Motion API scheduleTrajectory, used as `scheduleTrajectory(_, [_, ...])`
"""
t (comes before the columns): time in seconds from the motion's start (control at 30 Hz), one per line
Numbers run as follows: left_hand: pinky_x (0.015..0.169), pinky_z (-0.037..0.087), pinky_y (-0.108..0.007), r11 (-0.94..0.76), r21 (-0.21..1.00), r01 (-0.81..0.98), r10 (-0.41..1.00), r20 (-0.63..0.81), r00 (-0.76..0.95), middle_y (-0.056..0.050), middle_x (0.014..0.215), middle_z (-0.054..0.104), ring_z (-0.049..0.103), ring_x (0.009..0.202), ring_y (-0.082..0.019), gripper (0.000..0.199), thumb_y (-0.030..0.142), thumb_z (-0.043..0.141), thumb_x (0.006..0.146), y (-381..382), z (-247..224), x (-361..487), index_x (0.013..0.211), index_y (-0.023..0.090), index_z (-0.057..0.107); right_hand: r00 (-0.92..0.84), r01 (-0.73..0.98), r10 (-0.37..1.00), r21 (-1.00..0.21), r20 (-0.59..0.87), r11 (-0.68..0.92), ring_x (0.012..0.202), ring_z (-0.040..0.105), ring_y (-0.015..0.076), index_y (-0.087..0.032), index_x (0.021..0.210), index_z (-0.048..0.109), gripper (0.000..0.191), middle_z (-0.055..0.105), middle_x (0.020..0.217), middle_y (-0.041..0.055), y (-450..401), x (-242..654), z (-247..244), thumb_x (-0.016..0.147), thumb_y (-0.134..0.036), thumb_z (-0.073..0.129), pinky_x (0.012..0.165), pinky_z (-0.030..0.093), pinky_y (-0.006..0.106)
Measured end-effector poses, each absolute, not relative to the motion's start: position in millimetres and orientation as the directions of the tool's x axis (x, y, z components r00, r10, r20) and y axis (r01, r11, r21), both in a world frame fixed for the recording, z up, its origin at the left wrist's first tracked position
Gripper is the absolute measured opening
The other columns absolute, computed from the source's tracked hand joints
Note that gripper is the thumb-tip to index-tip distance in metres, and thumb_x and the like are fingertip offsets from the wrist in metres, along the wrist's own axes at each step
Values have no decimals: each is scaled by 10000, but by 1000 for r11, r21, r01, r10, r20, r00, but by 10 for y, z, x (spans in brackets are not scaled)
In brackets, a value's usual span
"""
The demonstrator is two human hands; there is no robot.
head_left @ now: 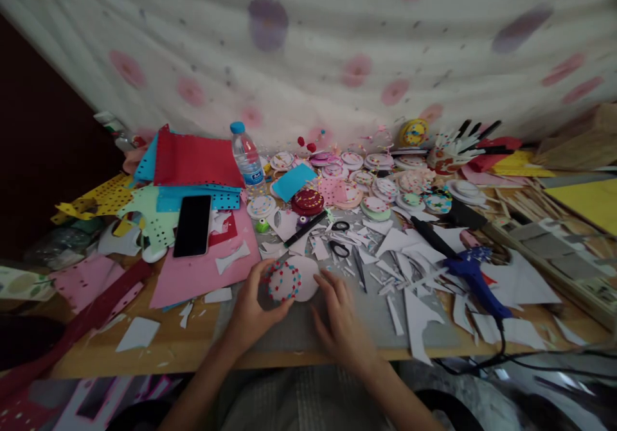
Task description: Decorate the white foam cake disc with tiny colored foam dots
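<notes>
A round white disc with red and blue stars round its rim (284,282) is held by my left hand (257,304), its thumb at the lower edge and its fingers at the upper left. Just right of it, and partly behind it, is a plain white disc (307,278). My right hand (341,315) is at the right edge of this plain disc, fingertips against it, thumb apart from the fingers. Both hands are over the grey mat (284,334) near the front edge of the table.
White paper scraps (395,245) cover the mat's right side, with scissors (340,248) and a blue glue gun (477,277) among them. Decorated discs (308,202) and a water bottle (248,161) stand behind. A phone (192,225) lies on pink sheets at the left.
</notes>
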State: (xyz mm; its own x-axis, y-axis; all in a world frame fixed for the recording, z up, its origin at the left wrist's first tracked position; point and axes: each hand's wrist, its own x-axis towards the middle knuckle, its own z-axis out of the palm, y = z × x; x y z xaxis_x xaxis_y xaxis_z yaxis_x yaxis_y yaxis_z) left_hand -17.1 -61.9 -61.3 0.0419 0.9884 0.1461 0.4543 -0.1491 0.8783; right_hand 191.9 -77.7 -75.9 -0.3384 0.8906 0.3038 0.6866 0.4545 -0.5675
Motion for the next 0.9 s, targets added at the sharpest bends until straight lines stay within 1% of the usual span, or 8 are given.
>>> scheduleTrajectory(0.03, [1013,448,-464,-167,858,486,986,159,59,-120,1296,536,543,1191,-273,650,241,721,741,-614,-624,-153,1302,239,393,-328,686,898,-579,295,441,1301,392,297,-149,1405,292,532,386,1404,192,-782,1877,-798,903,-170,470,1036,425,513])
scheduleTrajectory(0.1, [1017,440,-480,-208,815,541,978,189,92,-126,1295,532,532,1202,-281,637,226,705,746,-594,-652,-126,1300,233,390,-311,694,908,-586,281,419,1327,368,304,-149,1423,270,561,377,1428,190,-777,1836,-848,903,-182,478,1057,403,533])
scheduleTrajectory(0.23, [1024,432,-488,-282,748,600,959,244,146,-135,1299,521,517,1216,-284,616,199,667,771,-561,-758,-110,1310,228,371,-309,701,913,-585,267,408,1319,382,298,-135,1400,322,519,414,1410,186,-754,1850,-861,906,-182,473,1069,393,527])
scheduleTrajectory(0.33, [1026,431,-493,-310,720,621,949,277,151,-144,1318,507,506,1231,-292,627,192,656,783,-565,-846,-109,1330,227,352,-315,704,910,-577,270,415,1315,386,293,-109,1384,345,500,436,1391,193,-746,1863,-845,907,-183,476,1078,389,513])
scheduleTrajectory(0.43, [1021,437,-486,-322,709,627,944,288,160,-141,1329,504,505,1237,-293,652,195,656,789,-579,-884,-103,1354,237,334,-316,704,907,-571,279,421,1316,387,291,-100,1376,352,499,448,1388,195,-742,1866,-837,899,-168,482,1082,386,513])
scheduleTrajectory(0.7, [1015,440,-487,-347,691,634,935,307,177,-141,1308,506,504,1227,-296,651,183,660,783,-574,-884,-82,1348,234,341,-311,676,905,-601,292,426,1318,395,284,-134,1382,348,505,462,1388,180,-750,1873,-854,898,-177,486,1075,391,521])
scheduleTrajectory(0.9, [1013,437,-494,-359,684,635,930,317,185,-136,1293,517,517,1206,-297,675,187,673,776,-574,-853,-72,1356,246,332,-290,581,904,-692,315,428,1312,416,248,-187,1371,339,504,491,1360,146,-737,1905,-825,888,-134,473,1081,394,486])
